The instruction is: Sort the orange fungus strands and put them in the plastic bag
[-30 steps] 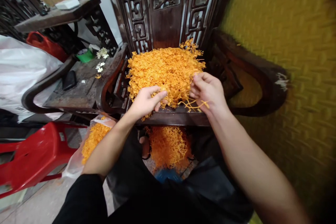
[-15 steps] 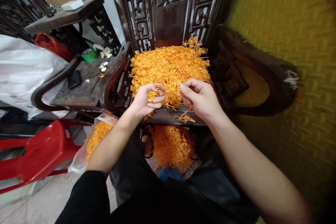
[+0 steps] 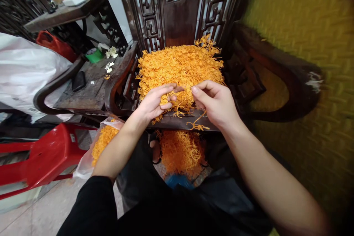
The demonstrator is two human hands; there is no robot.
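A thick heap of orange plastic sprigs (image 3: 179,62), thin and branched, covers the seat of a dark carved wooden chair (image 3: 181,25). My left hand (image 3: 157,99) is at the heap's front left, index finger stretched to the right and lower fingers curled around a few orange sprigs (image 3: 165,99). Facing it, my right hand (image 3: 214,101) is closed in a pinch, thumb against index finger, on an orange sprig. A thin branched orange stem (image 3: 198,127) hangs beneath that hand, over the seat's front edge. The pinched tip itself is too small to make out.
More orange pieces (image 3: 181,151) lie between my legs, above something blue (image 3: 179,181). At left are a plastic bag of orange pieces (image 3: 103,142), a red plastic stool (image 3: 52,155), and a side table (image 3: 85,96) with green tape (image 3: 94,55) and a dark phone-like object (image 3: 79,81).
My left hand has shifted slightly right, and its index finger has straightened toward my right hand. The right hand keeps its pinch, with the stem still dangling. The view has moved a little.
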